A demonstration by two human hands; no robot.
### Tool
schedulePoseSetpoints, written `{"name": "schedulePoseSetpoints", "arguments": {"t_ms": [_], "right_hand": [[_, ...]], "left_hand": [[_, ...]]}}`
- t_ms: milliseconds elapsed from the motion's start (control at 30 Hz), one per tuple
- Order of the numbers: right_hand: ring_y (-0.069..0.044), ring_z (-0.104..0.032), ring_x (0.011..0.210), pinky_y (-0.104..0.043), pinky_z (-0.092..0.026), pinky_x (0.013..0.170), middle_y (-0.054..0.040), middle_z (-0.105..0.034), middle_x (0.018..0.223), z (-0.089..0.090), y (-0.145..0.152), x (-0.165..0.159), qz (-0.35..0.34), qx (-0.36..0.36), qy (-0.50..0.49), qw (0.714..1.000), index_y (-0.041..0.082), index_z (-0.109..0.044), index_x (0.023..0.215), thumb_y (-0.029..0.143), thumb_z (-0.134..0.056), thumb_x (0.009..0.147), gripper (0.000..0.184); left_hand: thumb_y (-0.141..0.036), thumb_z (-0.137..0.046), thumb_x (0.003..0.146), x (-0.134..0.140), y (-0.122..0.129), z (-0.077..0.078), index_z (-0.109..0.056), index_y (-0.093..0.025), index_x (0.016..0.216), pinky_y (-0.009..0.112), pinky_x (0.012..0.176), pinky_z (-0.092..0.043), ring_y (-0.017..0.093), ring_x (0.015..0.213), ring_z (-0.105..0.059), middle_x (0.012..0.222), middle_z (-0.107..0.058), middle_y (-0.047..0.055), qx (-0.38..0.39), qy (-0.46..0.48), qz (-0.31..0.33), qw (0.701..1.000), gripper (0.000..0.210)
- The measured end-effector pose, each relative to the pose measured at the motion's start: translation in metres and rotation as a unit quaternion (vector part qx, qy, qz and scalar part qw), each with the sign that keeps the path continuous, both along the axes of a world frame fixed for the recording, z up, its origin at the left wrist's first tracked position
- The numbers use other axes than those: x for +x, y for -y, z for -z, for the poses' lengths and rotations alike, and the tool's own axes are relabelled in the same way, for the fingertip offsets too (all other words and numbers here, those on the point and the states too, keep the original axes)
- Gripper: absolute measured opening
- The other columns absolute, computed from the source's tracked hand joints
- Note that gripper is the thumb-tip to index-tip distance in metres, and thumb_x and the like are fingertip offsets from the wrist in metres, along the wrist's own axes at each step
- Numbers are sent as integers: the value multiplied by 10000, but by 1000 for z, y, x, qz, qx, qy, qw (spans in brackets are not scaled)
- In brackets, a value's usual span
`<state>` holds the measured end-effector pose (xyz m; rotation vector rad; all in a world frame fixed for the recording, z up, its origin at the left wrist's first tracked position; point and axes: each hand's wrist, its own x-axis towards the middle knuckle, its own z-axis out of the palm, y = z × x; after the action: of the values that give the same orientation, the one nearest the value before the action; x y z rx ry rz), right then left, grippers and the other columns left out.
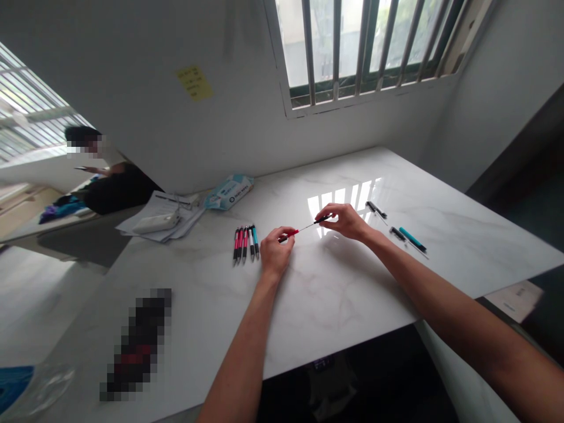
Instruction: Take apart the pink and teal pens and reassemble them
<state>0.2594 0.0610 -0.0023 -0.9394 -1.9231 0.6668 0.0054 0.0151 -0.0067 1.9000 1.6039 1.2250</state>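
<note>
My left hand (277, 251) is closed around a red pen barrel (291, 234) with a dark end, held just above the table. In my right hand (344, 220), thumb and fingers pinch a black pen part (323, 218). A thin refill (306, 227) spans the gap between the two pieces, its one end at the red barrel. Left of my left hand lies a row of several pens (245, 244) in red, white and blue with black grips. Beyond my right forearm are a teal pen barrel (412, 239), black pen pieces (397, 234) and more black pieces (376, 209).
A pack of wipes (230, 191) and papers (154, 214) lie along the table's back left. A pixelated dark object (137, 343) and a clear plastic bottle (37, 388) are at the near left. Another person (117, 176) sits beyond the wall edge.
</note>
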Motion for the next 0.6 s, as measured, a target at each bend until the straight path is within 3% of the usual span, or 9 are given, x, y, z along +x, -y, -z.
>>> {"name": "schedulePoseSetpoints", "arguments": {"t_ms": [400, 600], "right_hand": [[-199, -720, 871, -327, -550, 812, -31, -817, 957, 9, 12, -22, -40, -35, 4, 999, 261, -835, 977, 270, -793, 878, 108], [-158, -668, 680, -284, -482, 687, -19, -785, 751, 2, 16, -21, -26, -110, 16, 993, 226, -823, 1002, 404, -683, 987, 228]], "left_hand": [[-275, -711, 902, 8, 7, -2, -833, -256, 966, 348, 913, -651, 207, 954, -776, 1017, -831, 30, -12, 37, 96, 995, 139], [-270, -730, 891, 6, 4, -3, -842, -254, 944, 354, 937, -638, 210, 950, -784, 1016, -840, 33, -13, 53, 108, 993, 125]]}}
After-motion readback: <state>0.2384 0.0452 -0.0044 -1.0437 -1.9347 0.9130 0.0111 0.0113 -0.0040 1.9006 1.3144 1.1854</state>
